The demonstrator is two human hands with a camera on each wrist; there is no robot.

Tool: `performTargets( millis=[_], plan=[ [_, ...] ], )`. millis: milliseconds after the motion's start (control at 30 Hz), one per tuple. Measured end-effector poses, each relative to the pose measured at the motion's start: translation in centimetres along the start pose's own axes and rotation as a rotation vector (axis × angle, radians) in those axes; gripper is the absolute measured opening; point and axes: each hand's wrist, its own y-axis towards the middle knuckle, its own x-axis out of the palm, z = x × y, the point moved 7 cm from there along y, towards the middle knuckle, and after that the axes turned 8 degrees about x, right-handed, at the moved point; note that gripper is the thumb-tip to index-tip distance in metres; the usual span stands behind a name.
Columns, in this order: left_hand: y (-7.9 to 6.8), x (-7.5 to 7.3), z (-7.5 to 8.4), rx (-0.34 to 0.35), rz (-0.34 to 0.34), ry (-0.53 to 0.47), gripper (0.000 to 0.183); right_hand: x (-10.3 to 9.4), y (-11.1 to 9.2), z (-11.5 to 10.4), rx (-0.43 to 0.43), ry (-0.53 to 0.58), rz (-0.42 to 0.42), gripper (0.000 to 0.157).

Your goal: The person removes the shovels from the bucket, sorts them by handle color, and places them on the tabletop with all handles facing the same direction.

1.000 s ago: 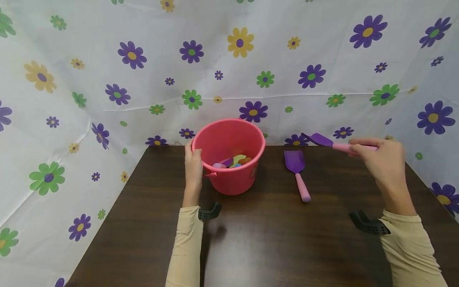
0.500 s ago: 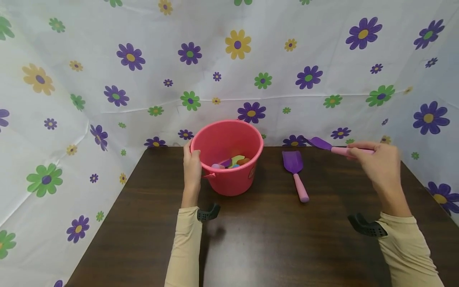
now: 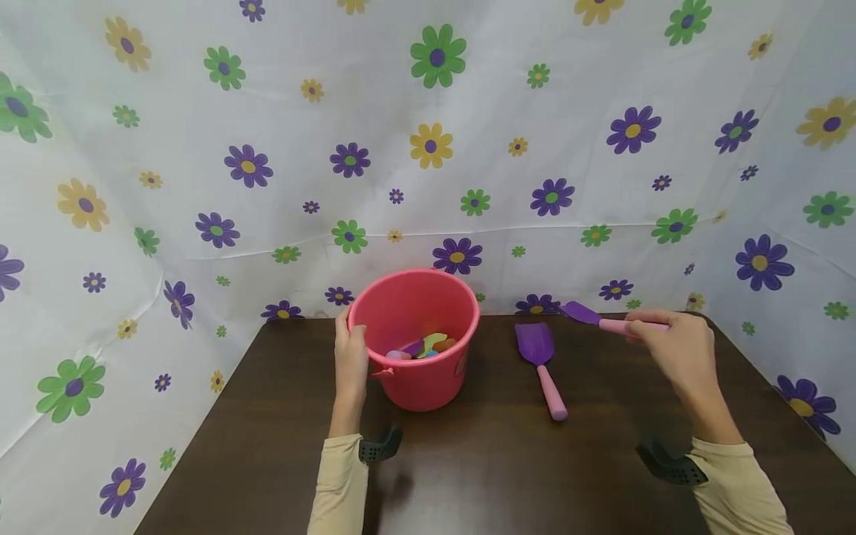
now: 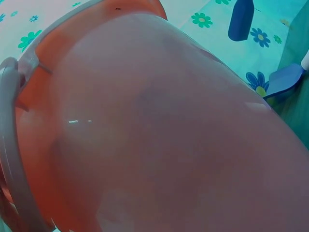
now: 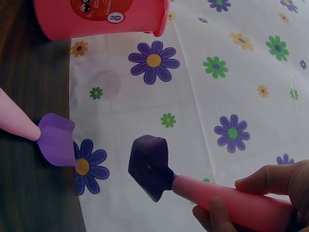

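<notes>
Bucket (image 3: 421, 390) x1: L grip (image 3: 349, 360) holds; scoops (image 3: 535, 344) x2: R grip (image 3: 678, 353) holds 1

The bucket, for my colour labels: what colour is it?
The bucket is reddish pink; it shows best in the head view.

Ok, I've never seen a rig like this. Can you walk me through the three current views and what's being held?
There's no robot: these are a person's two bare hands. The head picture looks forward and down over a dark table with a flowered cloth behind it. The left hand grips the rim of a pink bucket with small colourful pieces inside. The right hand holds one purple scoop by its pink handle; a second scoop lies on the table. The left wrist picture is mostly the bucket's side, close up, in odd colours. The right wrist picture shows the held scoop closest.
</notes>
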Motion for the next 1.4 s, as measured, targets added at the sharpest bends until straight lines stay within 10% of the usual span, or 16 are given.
performTargets(
  millis=[300,1400],
  plan=[
    [-1.6,-0.7,-0.8,-0.009,-0.012,0.015,0.058,0.7,-1.1,1.5,0.025,-0.065,-0.012,0.039],
    [0.1,0.1,0.1,0.041,0.029,-0.035,0.057,1.1,0.6,3.2,0.049,-0.054,0.074,0.039]
  ],
)
